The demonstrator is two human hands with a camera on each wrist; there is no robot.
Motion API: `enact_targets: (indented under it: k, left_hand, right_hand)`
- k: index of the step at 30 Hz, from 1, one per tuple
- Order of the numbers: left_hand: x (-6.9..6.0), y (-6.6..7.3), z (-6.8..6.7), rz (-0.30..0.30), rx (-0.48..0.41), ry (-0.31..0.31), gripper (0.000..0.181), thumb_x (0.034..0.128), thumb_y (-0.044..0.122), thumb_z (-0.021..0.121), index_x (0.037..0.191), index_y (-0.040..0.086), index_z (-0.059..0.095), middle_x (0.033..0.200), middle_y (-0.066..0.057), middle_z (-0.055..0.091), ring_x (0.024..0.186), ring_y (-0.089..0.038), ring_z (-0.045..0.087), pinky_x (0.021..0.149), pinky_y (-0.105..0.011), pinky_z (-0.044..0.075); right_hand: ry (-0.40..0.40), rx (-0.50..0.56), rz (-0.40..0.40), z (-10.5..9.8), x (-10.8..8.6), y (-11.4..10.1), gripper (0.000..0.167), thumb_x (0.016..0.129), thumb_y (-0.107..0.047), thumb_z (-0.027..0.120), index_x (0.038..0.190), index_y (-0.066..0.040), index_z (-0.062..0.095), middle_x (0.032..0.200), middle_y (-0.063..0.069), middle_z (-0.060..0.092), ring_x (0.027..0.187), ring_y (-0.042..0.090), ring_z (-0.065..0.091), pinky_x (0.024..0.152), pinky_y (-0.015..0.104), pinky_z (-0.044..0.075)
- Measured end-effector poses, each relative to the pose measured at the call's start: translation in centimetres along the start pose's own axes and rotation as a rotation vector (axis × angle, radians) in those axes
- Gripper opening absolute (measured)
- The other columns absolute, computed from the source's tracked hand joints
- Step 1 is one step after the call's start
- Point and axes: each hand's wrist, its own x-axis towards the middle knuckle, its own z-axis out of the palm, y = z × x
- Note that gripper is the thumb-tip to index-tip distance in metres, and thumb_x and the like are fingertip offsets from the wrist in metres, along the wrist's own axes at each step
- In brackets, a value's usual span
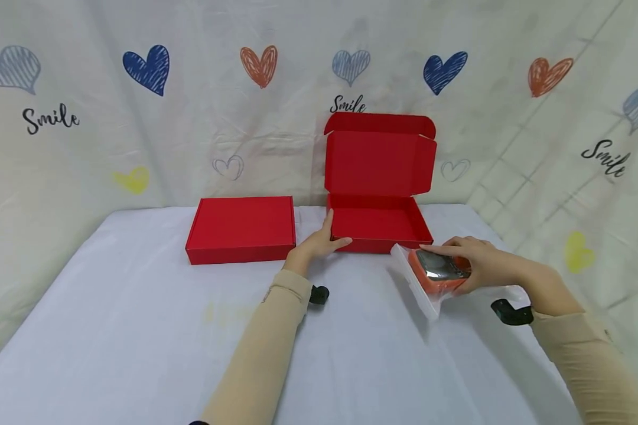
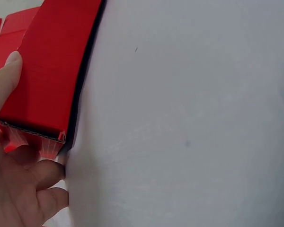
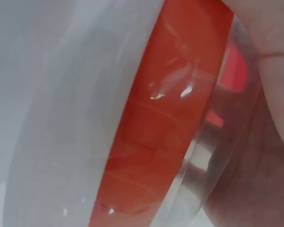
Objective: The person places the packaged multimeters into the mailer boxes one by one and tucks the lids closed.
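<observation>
At the back of the table, an open red cardboard box (image 1: 374, 219) stands with its lid raised. My left hand (image 1: 319, 243) holds the box's front left corner. In the left wrist view, the thumb (image 2: 8, 78) lies on the red front wall (image 2: 54, 71), and the other fingers bend near the side. My right hand (image 1: 481, 262) grips an orange device with a dark screen (image 1: 437, 267), wrapped in a clear plastic bag (image 1: 412, 283). It is tilted, just in front of the box's right corner. The right wrist view shows the device's orange side (image 3: 156, 99) close up through the plastic.
A closed red cardboard box (image 1: 241, 227) lies left of the open one. Both rest on a white tablecloth (image 1: 138, 330). Behind the table hangs a pale curtain (image 1: 287, 130) printed with hearts and "Smile". A small dark wrist mount sits by each sleeve.
</observation>
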Motion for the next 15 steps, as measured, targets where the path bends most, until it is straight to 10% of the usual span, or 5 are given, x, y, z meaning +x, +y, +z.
enact_targets:
  k: [15]
  left_hand:
    - [0.0, 0.0, 0.1, -0.012, -0.043, 0.003, 0.101, 0.1001, 0.046, 0.062, 0.165, 0.021, -0.011, 0.172, -0.008, 0.010, 0.150, -0.032, 0.026, 0.117, -0.052, 0.033]
  right_hand:
    - [-0.012, 0.003, 0.029, -3.0, 2.5, -0.5, 0.088, 0.073, -0.021, 0.094, 0.150, -0.010, 0.053, 0.125, 0.010, 0.058, 0.108, 0.027, 0.050, 0.073, 0.030, 0.053]
